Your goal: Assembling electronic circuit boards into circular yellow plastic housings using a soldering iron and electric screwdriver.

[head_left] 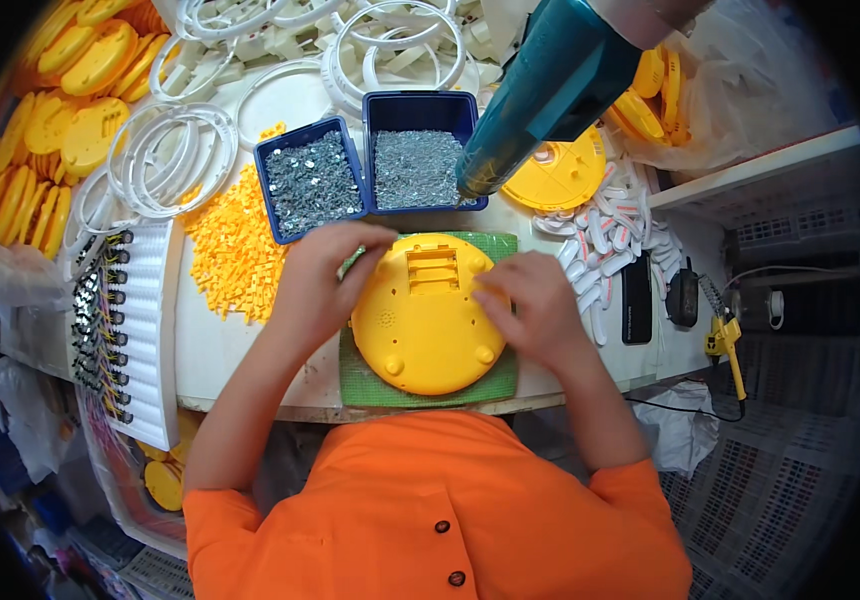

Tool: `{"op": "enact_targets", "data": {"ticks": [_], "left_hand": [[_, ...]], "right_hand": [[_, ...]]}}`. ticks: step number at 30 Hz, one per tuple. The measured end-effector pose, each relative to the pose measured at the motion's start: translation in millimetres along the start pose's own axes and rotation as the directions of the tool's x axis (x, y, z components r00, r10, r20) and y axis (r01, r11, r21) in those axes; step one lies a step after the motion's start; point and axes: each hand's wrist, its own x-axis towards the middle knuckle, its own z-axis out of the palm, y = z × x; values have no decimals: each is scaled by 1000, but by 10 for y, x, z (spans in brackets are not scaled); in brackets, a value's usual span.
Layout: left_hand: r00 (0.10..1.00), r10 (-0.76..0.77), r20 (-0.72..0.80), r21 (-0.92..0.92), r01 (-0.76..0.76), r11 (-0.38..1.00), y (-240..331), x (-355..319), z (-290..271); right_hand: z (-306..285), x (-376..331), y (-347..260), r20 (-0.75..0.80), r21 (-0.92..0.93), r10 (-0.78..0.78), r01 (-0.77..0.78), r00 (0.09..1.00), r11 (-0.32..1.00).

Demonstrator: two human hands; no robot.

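A round yellow plastic housing lies on a green mat, its battery compartment at the far side and small round feet around it. My left hand is at its upper left edge, thumb and forefinger curled toward each other; anything between the tips is too small to make out. On the opposite edge my right hand is bent in, with its fingertips over the housing near the upper right foot. Whatever those fingers pinch is hidden. A teal power screwdriver hangs tip-down beyond the housing, with neither hand on it.
Beyond the mat stand two blue bins of small metal parts. Small yellow pieces are heaped at left, beside a white foam rack. White oblong parts, a black phone and a yellow-handled soldering iron are at right. White rings lie behind.
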Motion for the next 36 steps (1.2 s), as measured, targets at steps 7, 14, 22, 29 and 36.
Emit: {"op": "enact_targets", "data": {"ticks": [7, 14, 22, 29, 36], "left_hand": [[977, -197, 84, -70, 203, 977, 129, -565, 0], [972, 114, 207, 44, -126, 991, 174, -644, -13], [951, 209, 230, 183, -253, 950, 238, -586, -36], [980, 181, 86, 118, -190, 975, -34, -22, -144], [968, 228, 105, 605, -244, 758, -502, 830, 308]], "right_hand": [[109, 799, 491, -121, -192, -15, -9, 993, 981], [458, 1154, 997, -150, -263, -250, 206, 957, 943], [370, 1069, 773, -225, -91, -146, 128, 963, 988], [58, 527, 327, 49, 229, 263, -267, 963, 936], [169, 432, 327, 190, 356, 348, -395, 918, 847]]}}
